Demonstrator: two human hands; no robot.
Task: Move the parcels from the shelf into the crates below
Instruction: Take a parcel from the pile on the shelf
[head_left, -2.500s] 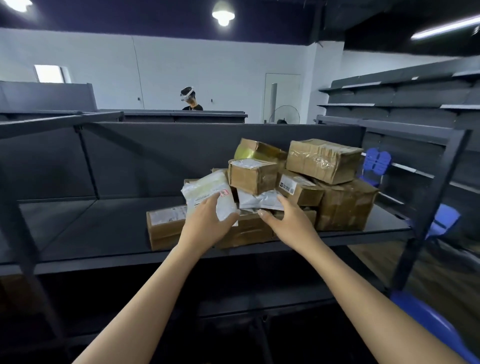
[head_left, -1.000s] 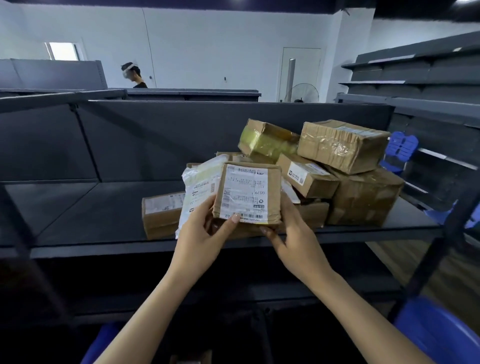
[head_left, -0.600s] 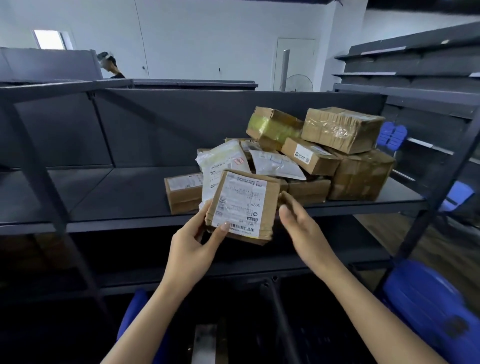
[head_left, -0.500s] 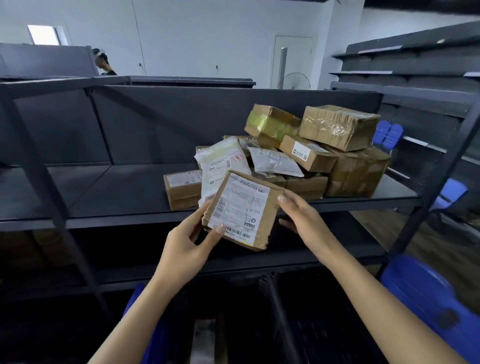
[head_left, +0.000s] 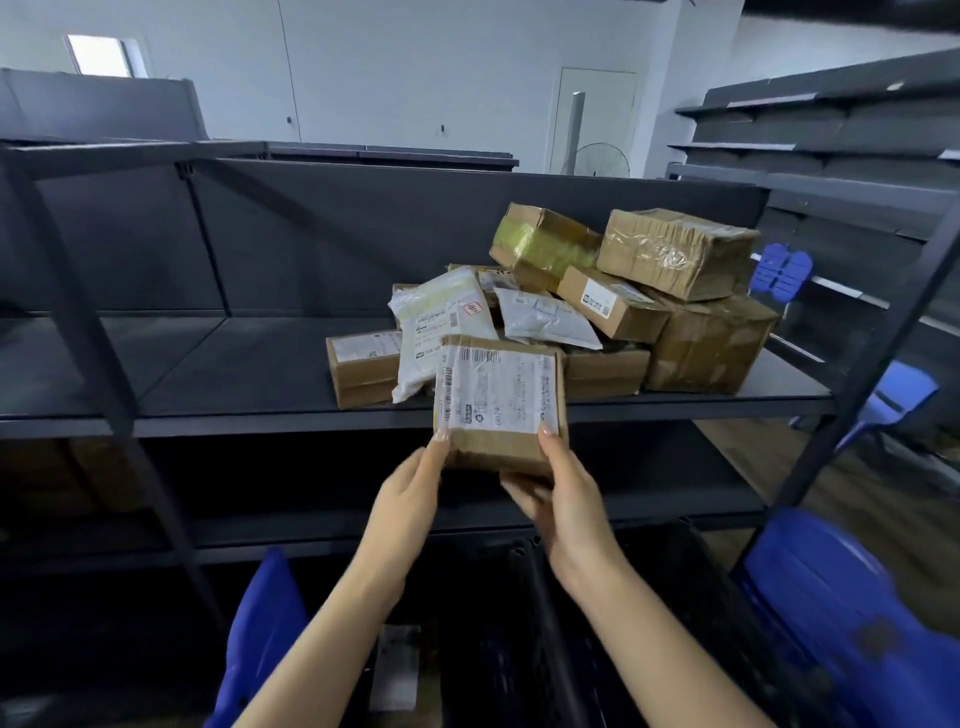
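I hold a small brown cardboard parcel (head_left: 497, 402) with a white shipping label in front of the dark shelf (head_left: 218, 410), label facing me. My left hand (head_left: 410, 493) pinches its lower left corner and my right hand (head_left: 558, 499) grips its lower right edge from below. Behind it a pile of parcels (head_left: 623, 312) sits on the shelf: several brown boxes, a box with yellow tape (head_left: 543, 244), and two white plastic mailers (head_left: 441, 322). Below my arms lies a dark crate (head_left: 524, 597) with a blue crate wall (head_left: 260, 623) to its left.
A slanted shelf post (head_left: 93, 343) stands at the left and another post (head_left: 872, 353) at the right. A blue crate (head_left: 852, 613) sits at the lower right. Blue stools (head_left: 779, 267) and more grey shelving (head_left: 841, 135) stand beyond. The lower shelf tier is dark.
Both hands lifted the labelled box off the pile and pulled it toward me and down. The box turned so its label now stands the other way up; the right hand took hold of it again.
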